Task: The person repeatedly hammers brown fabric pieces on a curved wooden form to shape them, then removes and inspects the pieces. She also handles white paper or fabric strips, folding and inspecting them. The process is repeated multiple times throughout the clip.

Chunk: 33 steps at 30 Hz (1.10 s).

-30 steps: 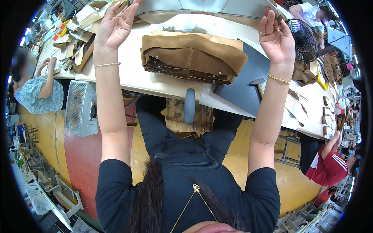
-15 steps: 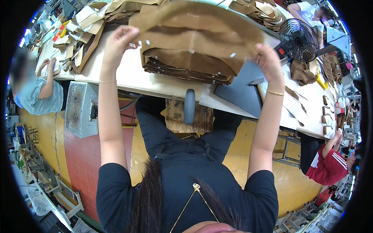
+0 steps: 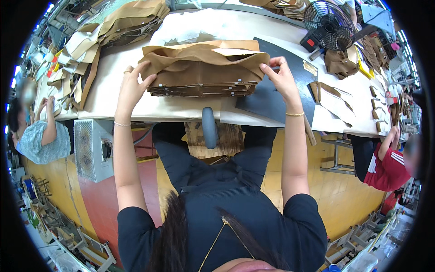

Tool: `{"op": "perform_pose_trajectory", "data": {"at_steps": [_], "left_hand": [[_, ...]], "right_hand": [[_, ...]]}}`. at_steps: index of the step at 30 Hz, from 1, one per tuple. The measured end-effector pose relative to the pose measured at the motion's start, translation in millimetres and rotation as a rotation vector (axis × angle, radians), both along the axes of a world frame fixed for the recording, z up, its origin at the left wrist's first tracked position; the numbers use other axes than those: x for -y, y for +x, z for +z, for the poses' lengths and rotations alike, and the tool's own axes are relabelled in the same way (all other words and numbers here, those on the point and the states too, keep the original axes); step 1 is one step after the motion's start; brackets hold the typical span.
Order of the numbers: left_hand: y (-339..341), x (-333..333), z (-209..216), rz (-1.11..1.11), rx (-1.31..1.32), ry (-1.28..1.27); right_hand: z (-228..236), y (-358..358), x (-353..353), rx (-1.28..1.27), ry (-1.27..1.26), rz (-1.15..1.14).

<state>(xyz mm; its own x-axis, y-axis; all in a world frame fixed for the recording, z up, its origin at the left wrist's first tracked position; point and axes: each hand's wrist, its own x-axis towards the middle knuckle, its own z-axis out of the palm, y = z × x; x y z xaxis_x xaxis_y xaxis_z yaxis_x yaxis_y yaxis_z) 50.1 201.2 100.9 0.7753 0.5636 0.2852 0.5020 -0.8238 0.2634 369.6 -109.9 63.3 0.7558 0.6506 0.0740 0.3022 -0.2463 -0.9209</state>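
Observation:
A curved brown leather piece [image 3: 210, 61] lies over a thick stack of similar pieces [image 3: 204, 89], its upper edge wavy. My left hand [image 3: 134, 87] pinches its left end between thumb and fingers. At the opposite end my right hand [image 3: 282, 78] pinches the leather in the same way, thumb on the near side. Small white tags [image 3: 198, 84] stick out along the stack's near edge. Part of the stack is hidden under the top piece.
A dark board [image 3: 297, 97] lies right of the stack, and a wooden handle [image 3: 310, 131] overhangs the edge beside my right forearm. A grey rounded object [image 3: 209, 128] juts out at the front. A black fan [image 3: 329, 25] stands far right. People work on both sides.
Both hands have lowered the raised, arched leather piece onto the stack and come nearer to each other. The view has shifted, showing more of the table behind the stack.

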Motion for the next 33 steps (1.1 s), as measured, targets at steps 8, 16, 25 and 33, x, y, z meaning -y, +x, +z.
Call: {"op": "perform_pose_trajectory", "data": {"at_steps": [8, 16, 25, 33], "left_hand": [[66.2, 37.3, 16.6, -0.257, 0.287, 0.193], [90.8, -5.3, 29.3, -0.270, 0.197, -0.092], [106.7, 3.4, -25.2, -0.104, 0.330, 0.326], [96.1, -17.8, 21.2, -0.236, 0.584, -0.798]], "right_hand": [[58.0, -52.2, -36.0, 0.811, -0.192, -0.020], [46.3, -19.6, -71.6, 0.625, -0.088, -0.055], [23.4, -19.4, -83.7, 1.073, -0.097, -0.206], [60.9, -15.5, -78.3, 0.481, 0.035, 0.015]]}}
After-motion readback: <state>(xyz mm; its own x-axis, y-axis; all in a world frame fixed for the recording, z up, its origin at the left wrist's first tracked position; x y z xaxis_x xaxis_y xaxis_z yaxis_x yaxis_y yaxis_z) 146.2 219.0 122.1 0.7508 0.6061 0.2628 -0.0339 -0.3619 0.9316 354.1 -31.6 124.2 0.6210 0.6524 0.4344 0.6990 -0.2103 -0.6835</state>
